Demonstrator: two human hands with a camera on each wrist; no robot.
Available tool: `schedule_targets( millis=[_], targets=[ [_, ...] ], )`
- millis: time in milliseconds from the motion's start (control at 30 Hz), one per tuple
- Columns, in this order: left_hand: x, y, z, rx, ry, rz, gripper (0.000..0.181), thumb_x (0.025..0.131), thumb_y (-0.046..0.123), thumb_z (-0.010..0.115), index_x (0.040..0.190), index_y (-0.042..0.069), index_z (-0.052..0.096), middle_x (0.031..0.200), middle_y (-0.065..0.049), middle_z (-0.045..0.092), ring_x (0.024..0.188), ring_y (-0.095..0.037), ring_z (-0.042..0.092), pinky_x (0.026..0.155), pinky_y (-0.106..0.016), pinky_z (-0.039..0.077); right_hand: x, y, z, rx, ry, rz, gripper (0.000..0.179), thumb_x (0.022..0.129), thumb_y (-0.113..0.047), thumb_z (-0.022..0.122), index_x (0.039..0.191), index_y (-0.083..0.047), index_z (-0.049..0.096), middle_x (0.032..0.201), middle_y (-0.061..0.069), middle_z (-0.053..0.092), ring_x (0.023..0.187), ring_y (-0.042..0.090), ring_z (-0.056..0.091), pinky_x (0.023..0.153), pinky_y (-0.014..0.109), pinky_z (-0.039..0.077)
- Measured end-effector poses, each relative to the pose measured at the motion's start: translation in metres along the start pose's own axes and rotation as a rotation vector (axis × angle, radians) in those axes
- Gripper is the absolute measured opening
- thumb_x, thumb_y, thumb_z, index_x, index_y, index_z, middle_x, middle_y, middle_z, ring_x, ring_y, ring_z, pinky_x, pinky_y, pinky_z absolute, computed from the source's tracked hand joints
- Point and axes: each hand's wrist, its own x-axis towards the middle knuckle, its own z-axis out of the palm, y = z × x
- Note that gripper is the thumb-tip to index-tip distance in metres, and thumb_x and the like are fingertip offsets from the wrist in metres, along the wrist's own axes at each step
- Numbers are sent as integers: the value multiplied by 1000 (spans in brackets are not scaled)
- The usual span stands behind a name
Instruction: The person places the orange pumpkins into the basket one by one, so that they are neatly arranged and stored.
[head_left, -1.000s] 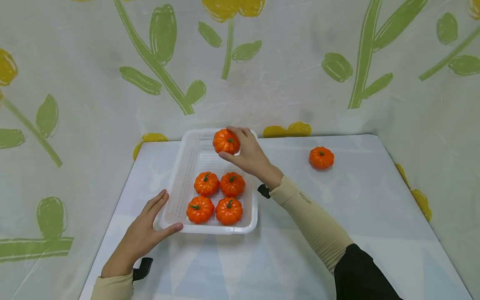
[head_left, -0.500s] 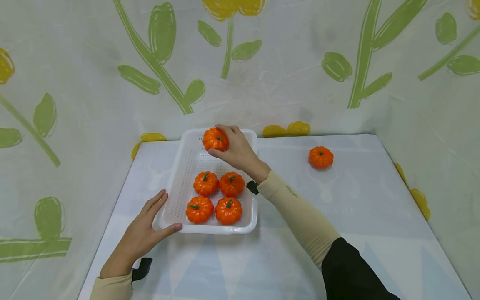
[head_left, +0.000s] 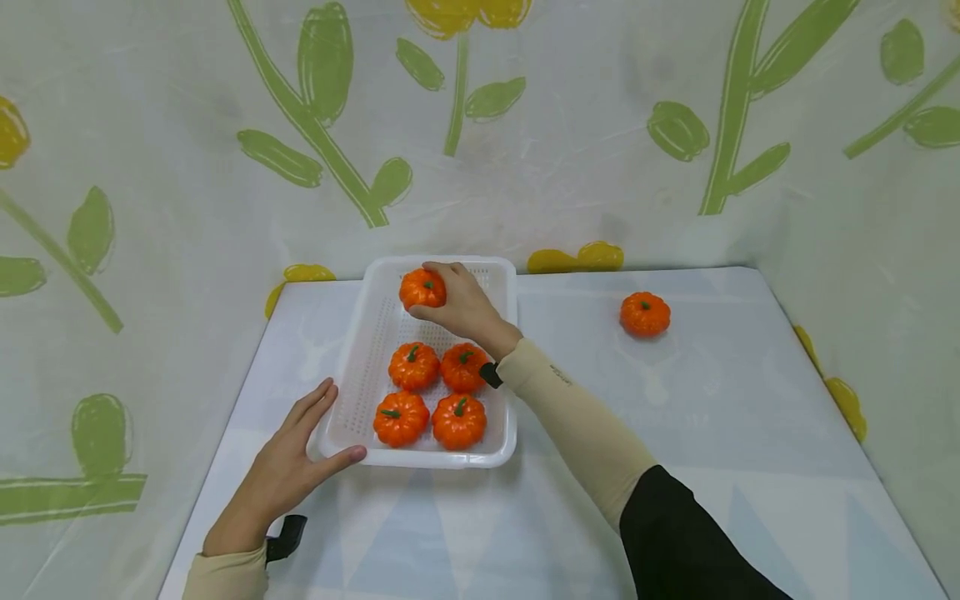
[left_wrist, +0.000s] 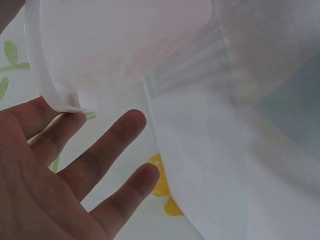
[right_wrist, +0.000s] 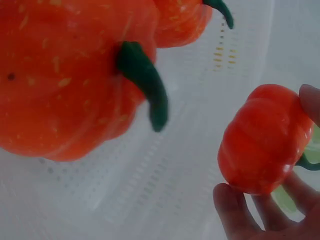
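My right hand (head_left: 467,307) grips a small orange toy pumpkin (head_left: 422,289) between thumb and fingers, low over the far end of a white perforated plastic basket (head_left: 442,460). In the right wrist view the gripped pumpkin's green stem points toward the palm. Several like pumpkins (head_left: 401,419) sit in two rows at the basket's near end. At the near left corner my left hand (head_left: 279,475) rests against the rim, thumb on the front edge and fingers spread along the side. The left wrist view shows two of its fingertips (left_wrist: 75,120) right under the rim.
One more orange pumpkin (head_left: 645,314) lies on the white table (head_left: 600,433), right of the basket. A hanging cloth (head_left: 570,142) printed with flowers surrounds the table at the back and sides.
My right hand has carried the pumpkin leftward over the far end of the basket, then lowered it closer to the bottom. The left hand has stayed at the near left corner.
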Motion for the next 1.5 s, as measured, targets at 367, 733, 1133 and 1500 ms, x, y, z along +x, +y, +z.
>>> schedule_targets(
  millis=[367, 733, 1133, 1500],
  targets=[
    [2, 2, -1, 11, -15, -14, 101, 69, 70, 64, 149, 35, 11, 155, 6, 10, 134, -36, 27, 90, -71, 32, 14, 16, 18, -136, -87, 94, 73, 77, -46, 72, 139, -22, 40, 137, 3, 40, 120, 21, 40, 103, 37, 37],
    [2, 1, -1, 7, -18, -13, 102, 69, 71, 63, 149, 34, 12, 155, 6, 10, 134, -37, 27, 90, -71, 32, 17, 21, 22, -142, -158, 115, 75, 78, -39, 73, 141, -21, 37, 137, 6, 40, 121, 23, 41, 103, 37, 39],
    [3, 0, 0, 3, -7, -18, 102, 68, 71, 64, 149, 35, 13, 155, 9, 10, 135, -35, 27, 90, -70, 33, 20, 25, 27, -171, -215, 104, 77, 77, -40, 75, 141, -20, 37, 138, 7, 40, 123, 23, 40, 105, 37, 36],
    [2, -1, -1, -10, 4, 9, 101, 68, 69, 65, 149, 34, 15, 155, 10, 11, 135, -34, 27, 93, -68, 33, 18, 24, 28, -175, -292, 121, 77, 80, -38, 72, 144, -17, 34, 142, 7, 37, 127, 21, 38, 108, 36, 32]
  ],
)
